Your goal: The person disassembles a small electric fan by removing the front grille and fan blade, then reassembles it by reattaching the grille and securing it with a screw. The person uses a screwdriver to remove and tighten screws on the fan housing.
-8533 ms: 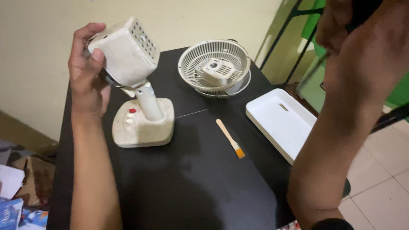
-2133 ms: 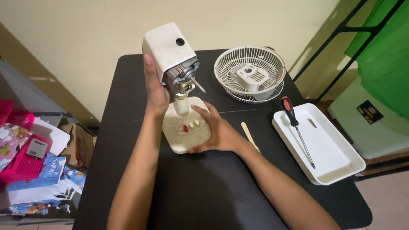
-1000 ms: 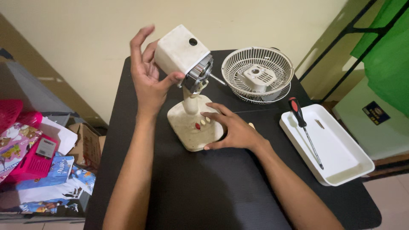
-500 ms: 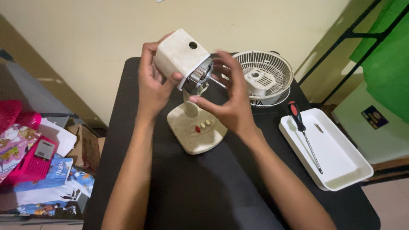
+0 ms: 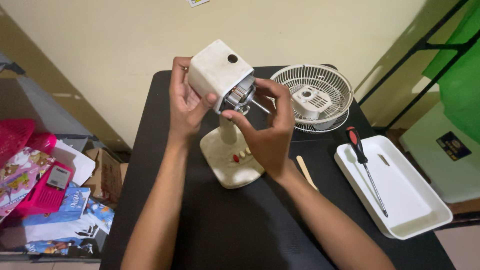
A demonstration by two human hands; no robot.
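Note:
A cream desk fan without its blades stands on the black table (image 5: 165, 115). Its square motor housing (image 5: 217, 70) is tilted, with the bare motor and metal shaft (image 5: 260, 106) pointing right. My left hand (image 5: 184, 102) grips the housing from the left and underneath. My right hand (image 5: 270, 125) touches the motor's front with fingertips around the shaft. The fan's base (image 5: 231, 159), with red and pale buttons, rests on the table below both hands.
A white fan grille (image 5: 312, 95) lies at the back right. A white tray (image 5: 395, 190) on the right holds a red-and-black screwdriver (image 5: 361, 155). A small wooden stick (image 5: 305, 170) lies beside my right forearm. Pink baskets and printed packages (image 5: 45, 190) crowd the floor at left.
My right hand has left the fan's base and risen to the motor front. My left hand has closed on the housing. A screwdriver now lies in the tray.

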